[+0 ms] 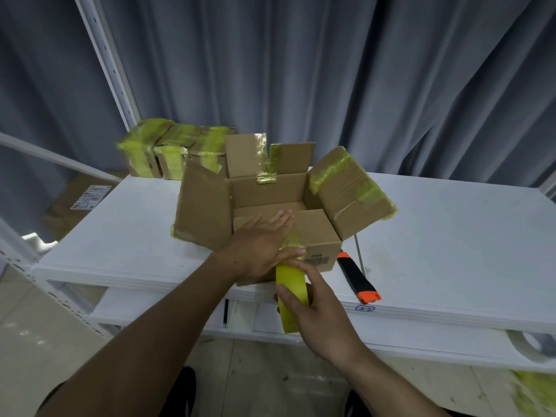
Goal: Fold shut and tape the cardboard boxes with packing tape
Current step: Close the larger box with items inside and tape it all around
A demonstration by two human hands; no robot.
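The cardboard box [270, 191] stands open-topped on the white shelf board [451, 236] and serves as the reference for every position below. Its near flap [319, 227] is folded inward over the opening. The left flap [204, 206] stands out to the box's left, the two far flaps [243, 155] stand upright, and the right flap [349, 191] splays outward. The last three carry remnants of yellow tape. My left hand [261, 248] lies flat on the near flap, fingers straight and close together, pointing toward the far side of the box. Its thumb presses down on a tape strip [292, 240] at the box's near top edge. My right hand [319, 308] is just on the near side of the box, below its front face, with the fingers curled around the yellow tape roll [290, 299] and gripping it. The strip runs from this roll up to the point under my left thumb. The front face of the box shows a printed barcode label beside my right fingertips. A black and orange utility knife [358, 276] lies on the shelf board just right of the box's near corner, not touching it. Behind the box to its left, a row of taped boxes [168, 152] sits against a grey curtain [361, 70], wrapped in yellow tape. Well to the right of the box and lower down, a white roll [529, 346] rests on a lower level.
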